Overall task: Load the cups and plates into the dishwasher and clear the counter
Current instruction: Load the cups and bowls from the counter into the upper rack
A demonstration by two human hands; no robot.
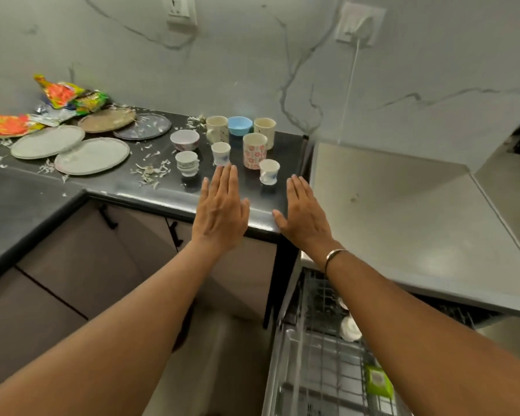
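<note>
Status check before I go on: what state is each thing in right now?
Left hand: open, fingers straight, holding nothing.
Right hand: open, fingers straight, holding nothing.
Rack: pulled out, white item inside.
Flowered cup: upright, on counter.
Blue bowl: upright, on counter.
Front plate: flat on counter.
Plug: plugged in.
Wrappers: crumpled, on counter.

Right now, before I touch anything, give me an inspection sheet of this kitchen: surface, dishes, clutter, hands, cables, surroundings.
Surface: black counter, strewn with white scraps.
Job's things: four plates at left; cups and two bowls at right; dishwasher rack pulled out below.
Clutter: snack wrappers behind the plates.
Hands: left hand and right hand open, fingers straight, holding nothing.
Cables: white cable hanging from a wall socket.
Surroundings: marbled wall, cabinets, steel worktop at right.
</note>
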